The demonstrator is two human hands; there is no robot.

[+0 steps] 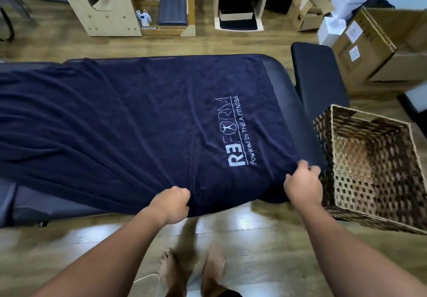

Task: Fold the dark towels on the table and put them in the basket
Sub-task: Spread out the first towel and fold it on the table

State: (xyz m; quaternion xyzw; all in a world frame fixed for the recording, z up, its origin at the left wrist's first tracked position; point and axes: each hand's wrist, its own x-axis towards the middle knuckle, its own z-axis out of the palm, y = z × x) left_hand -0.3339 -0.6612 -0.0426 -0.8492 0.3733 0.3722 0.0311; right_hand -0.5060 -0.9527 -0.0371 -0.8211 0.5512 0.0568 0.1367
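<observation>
i'm looking down over the table (286,102), a dark padded one, and the towel (129,116) is spread flat across most of its top, navy, with white lettering near the end closest to the basket. folds and ripples run through the cloth toward the far left end of the table, where it bunches a little. my left hand (172,205) is at the near edge of the table, fingers curled and gripping the towel's near hem, the cloth pulled into small creases around the knuckles. my right hand (302,184) is at the near corner of the table on the basket side, fingers and thumb pinching the towel's corner, which hangs just over the table edge. both forearms reach in from below, apart from each other. the basket (409,158), a square woven wicker one, sits on the floor just beside that end of the table, tilted toward me so i can see its inside, and i see no cloth in it. beyond the table's far side stand cardboard boxes (360,42) near the basket end and pale wooden furniture (101,5) toward the middle. below the table's near edge, bare feet (171,271) stand on the wooden floor (265,250), blurred.
</observation>
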